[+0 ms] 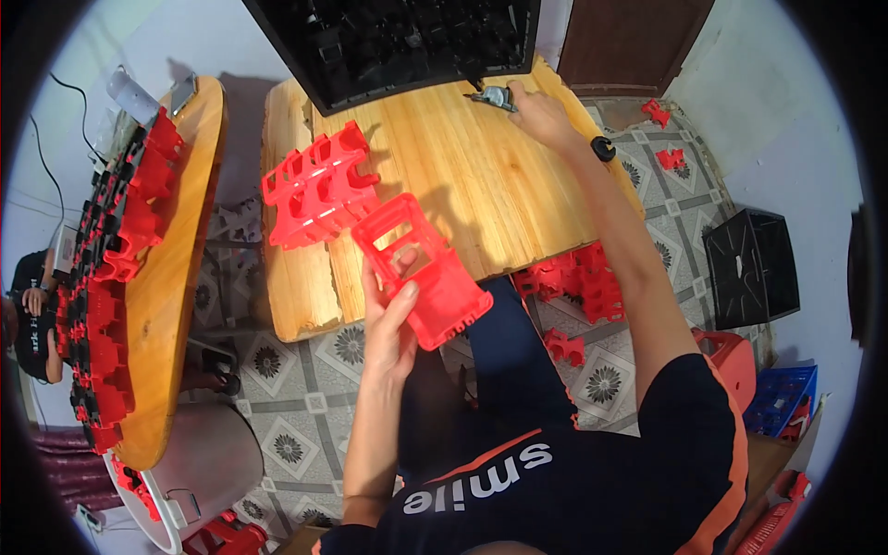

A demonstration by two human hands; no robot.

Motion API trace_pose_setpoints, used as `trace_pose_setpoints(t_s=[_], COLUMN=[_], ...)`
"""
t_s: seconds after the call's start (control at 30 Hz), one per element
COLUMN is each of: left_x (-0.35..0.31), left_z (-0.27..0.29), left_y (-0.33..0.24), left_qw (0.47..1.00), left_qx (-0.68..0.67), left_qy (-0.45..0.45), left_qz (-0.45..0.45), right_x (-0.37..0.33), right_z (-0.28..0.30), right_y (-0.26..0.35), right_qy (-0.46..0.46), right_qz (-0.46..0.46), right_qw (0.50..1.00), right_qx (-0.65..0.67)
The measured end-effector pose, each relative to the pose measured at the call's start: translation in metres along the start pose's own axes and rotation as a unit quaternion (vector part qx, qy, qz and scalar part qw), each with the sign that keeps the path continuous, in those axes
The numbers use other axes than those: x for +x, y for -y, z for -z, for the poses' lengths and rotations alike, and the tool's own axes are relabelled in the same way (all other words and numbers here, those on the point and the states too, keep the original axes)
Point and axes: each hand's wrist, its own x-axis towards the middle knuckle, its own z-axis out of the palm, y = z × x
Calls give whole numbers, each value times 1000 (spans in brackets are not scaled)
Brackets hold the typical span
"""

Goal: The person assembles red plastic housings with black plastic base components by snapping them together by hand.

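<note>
Table (pixel 546 203) of pale wood fills the middle, its near edge at six o'clock. Well apart at nine o'clock, a narrower side table (pixel 171 324) bears a row of red and black parts (pixel 111 356). At twelve o'clock a large black tray (pixel 407 90) stands along the far edge of the pale table, dark pieces inside it too dim to make out. On the pale wood, toward nine o'clock, lies a red slotted rack (pixel 324 208), touched by no hand.

The red frame (pixel 449 291) is held tilted at six o'clock, over the near edge of the table; whether it brushes the rack cannot be told. The left hand (pixel 388 338) is clamped on it, thumb across the near face and fingers going behind. The right hand (pixel 541 118) reaches out to one o'clock, its fingers at the end of a small grey-and-black hand tool (pixel 495 97); whether they grip it or only touch it, I cannot tell. Smallest of all, a black round piece (pixel 603 148) sits by the table's edge at two o'clock.

The step in hand looks to be handling the tool at the far side while the frame waits in the other hand. The next move, I judge, calls for a settled right hand: a firm grip to lift the tool, or a clean release to leave it, with the frame held steady.
</note>
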Motion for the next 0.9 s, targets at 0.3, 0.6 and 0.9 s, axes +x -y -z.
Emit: trace_pose_setpoints(t_s=[0.3,0.6,0.9], left_x=[-20,-25,-12], left_z=[23,27,9], left_y=[4,8,8], left_qw=[992,998,995], left_qx=[-67,-64,63], left_qy=[96,10,-22], left_qz=[41,-18,-76], right_x=[-102,-118,-206], right_z=[0,5,74], right_y=[19,26,140], right_qy=[139,-60,-168], right_qz=[-106,275,329], right_qw=[777,929,864], right_qx=[604,240,344])
